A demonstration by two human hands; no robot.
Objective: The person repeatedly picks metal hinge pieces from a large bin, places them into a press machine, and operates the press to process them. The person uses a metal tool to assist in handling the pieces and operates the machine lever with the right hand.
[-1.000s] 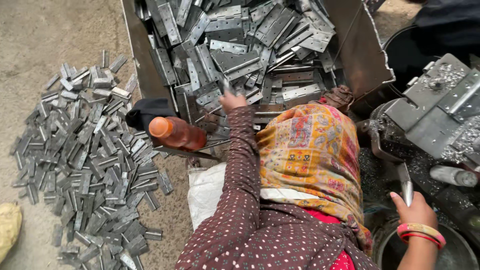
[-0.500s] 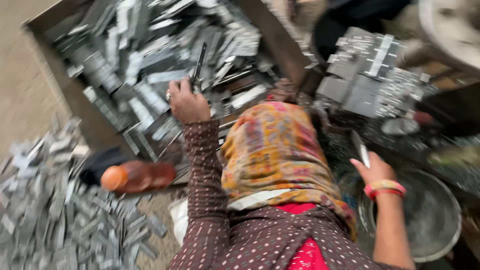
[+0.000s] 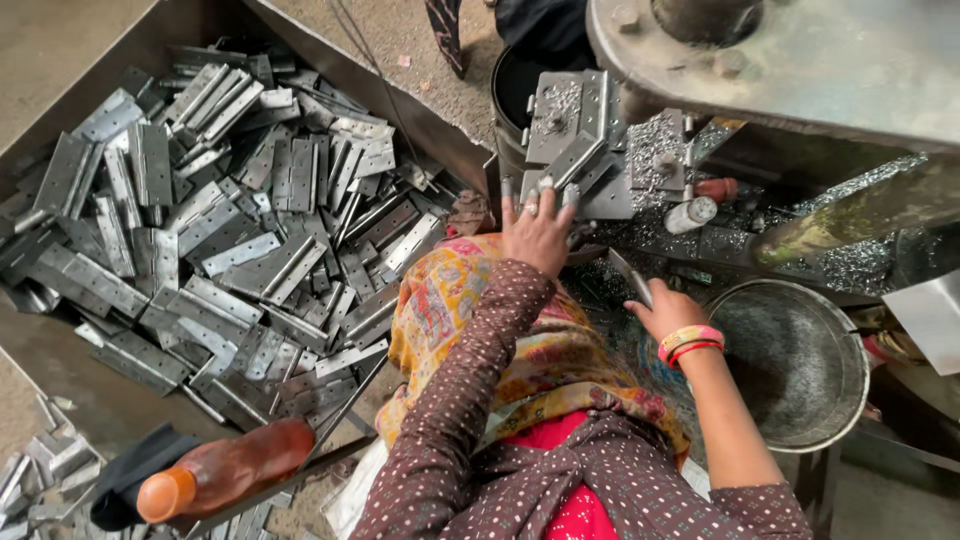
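Note:
My left hand (image 3: pixel 537 232), in a dotted maroon sleeve, reaches forward to the machine's fixture (image 3: pixel 560 115). Its fingertips press a grey metal hinge (image 3: pixel 578 162) that lies tilted on the fixture. My right hand (image 3: pixel 667 312), with red and pink bangles at the wrist, is closed on a thin flat metal piece (image 3: pixel 630 277) just right of the left hand. A yellow patterned scarf (image 3: pixel 480 330) covers the lap below both hands.
A big steel bin (image 3: pixel 420 125) full of grey hinges (image 3: pixel 250 230) fills the left. An orange-capped bottle (image 3: pixel 225 470) lies at its near edge. A round metal bowl (image 3: pixel 800 360) sits right of my right hand. Metal shavings (image 3: pixel 850 265) cover the machine bed.
My left hand has left the hinge bin and swung right to the machine fixture with a hinge. My right hand keeps its metal piece. The view has turned towards the machine.

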